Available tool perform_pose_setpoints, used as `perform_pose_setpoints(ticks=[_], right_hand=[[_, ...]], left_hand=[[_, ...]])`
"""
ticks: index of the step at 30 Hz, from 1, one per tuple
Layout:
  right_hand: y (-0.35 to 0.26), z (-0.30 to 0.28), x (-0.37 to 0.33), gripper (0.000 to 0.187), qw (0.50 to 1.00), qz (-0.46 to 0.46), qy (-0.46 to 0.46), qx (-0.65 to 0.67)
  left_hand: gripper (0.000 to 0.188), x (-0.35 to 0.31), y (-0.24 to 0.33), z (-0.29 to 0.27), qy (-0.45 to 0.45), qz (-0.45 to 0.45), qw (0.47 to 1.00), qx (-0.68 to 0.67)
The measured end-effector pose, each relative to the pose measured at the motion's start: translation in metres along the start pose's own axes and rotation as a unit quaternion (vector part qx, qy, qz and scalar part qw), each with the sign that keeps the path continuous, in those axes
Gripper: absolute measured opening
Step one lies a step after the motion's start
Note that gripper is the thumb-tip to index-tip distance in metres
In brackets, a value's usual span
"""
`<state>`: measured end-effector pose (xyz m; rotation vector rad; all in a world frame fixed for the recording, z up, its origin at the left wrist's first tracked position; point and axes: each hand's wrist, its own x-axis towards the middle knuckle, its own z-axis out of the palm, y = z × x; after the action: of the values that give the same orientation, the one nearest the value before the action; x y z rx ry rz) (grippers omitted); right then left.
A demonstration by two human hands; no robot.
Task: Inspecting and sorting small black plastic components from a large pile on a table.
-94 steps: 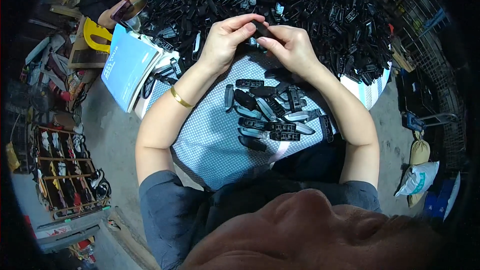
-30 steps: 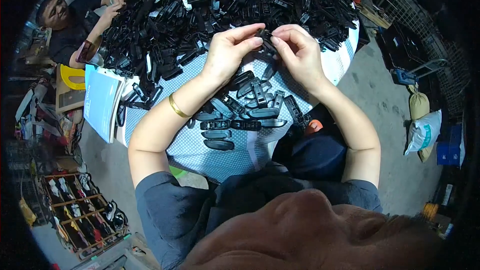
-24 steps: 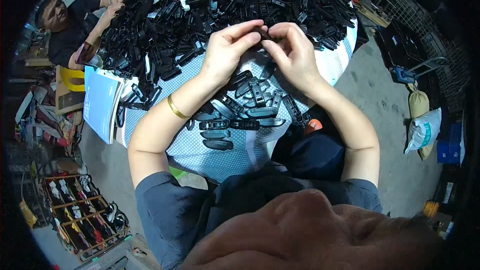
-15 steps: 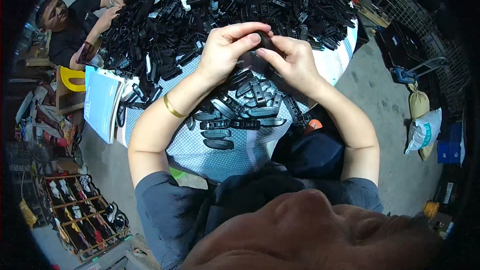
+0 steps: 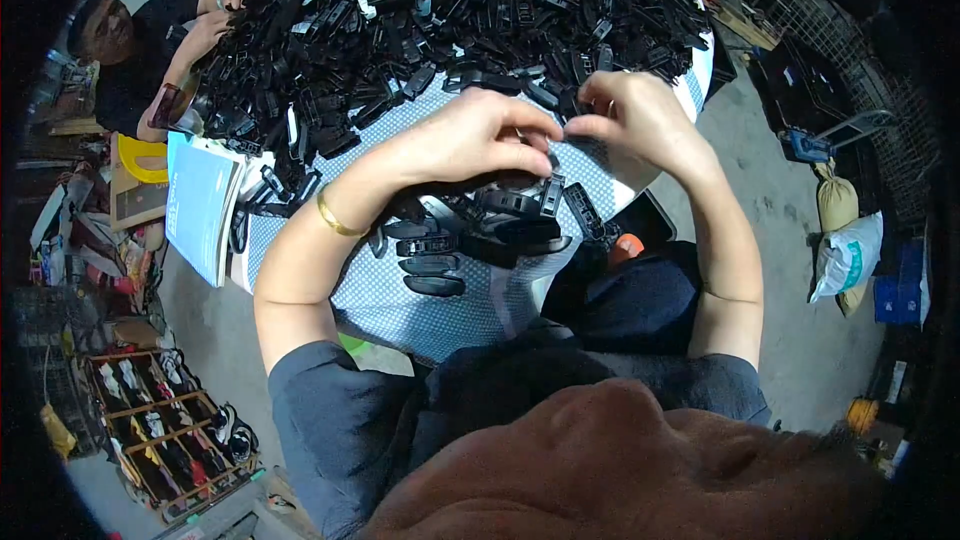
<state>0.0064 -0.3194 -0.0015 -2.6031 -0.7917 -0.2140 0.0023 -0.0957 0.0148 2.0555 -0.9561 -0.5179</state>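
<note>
1. Nearest, a patterned white-and-blue cover lies over the bench (image 5: 400, 315), between the person's two bare forearms.
2. On it sits a loose cluster of black plastic pieces (image 5: 432, 266), long and rounded, some side by side, others overlapping.
3. The left hand (image 5: 470, 143), with a gold bracelet (image 5: 335, 215) on its forearm, is over the far side of the cluster. Its fingers curl and its thumb lies below them; the inside is hidden, so I cannot tell whether it pinches a piece.
4. The right hand (image 5: 645, 118) is just beside the left, near the heap, its curved fingers and thumb spread apart.
5. At the left edge, a pale blue book (image 5: 200, 215) lies tilted.
6. Beyond the hands, a large heap (image 5: 375, 55) of similar black pieces covers the bench.
7. At far left, a co-worker in a dark top (image 5: 150, 60) reaches to the heap's edge.
</note>
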Motion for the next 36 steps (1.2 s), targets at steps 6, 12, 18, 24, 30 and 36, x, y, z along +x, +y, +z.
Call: perform_pose_setpoints(ticks=[6, 12, 18, 24, 30, 36], right_hand=[[-0.007, 0.021, -0.009, 0.026, 0.999, -0.009, 0.031, -0.034], [0.002, 0.023, -0.005, 0.019, 0.990, -0.009, 0.123, 0.063], [0.015, 0.027, 0.003, 0.024, 0.975, 0.021, 0.173, 0.136], [-0.003, 0.016, 0.005, 0.043, 0.780, 0.108, 0.086, 0.610], [-0.013, 0.024, 0.009, 0.028, 0.647, 0.160, 0.096, 0.740], [-0.014, 0.040, 0.009, 0.029, 0.768, 0.172, 0.087, 0.610]], left_hand=[[0.030, 0.010, -0.041, -0.007, 0.214, 0.082, 0.896, 0.380], [0.031, 0.015, -0.040, -0.012, 0.155, 0.007, 0.900, 0.407], [0.029, 0.013, -0.045, -0.014, 0.202, 0.042, 0.910, 0.359], [0.036, 0.013, -0.031, -0.009, 0.186, -0.007, 0.969, -0.164], [0.043, 0.012, -0.023, 0.004, 0.159, -0.043, 0.912, -0.375], [0.044, 0.013, -0.023, 0.009, 0.168, -0.029, 0.894, -0.414]])
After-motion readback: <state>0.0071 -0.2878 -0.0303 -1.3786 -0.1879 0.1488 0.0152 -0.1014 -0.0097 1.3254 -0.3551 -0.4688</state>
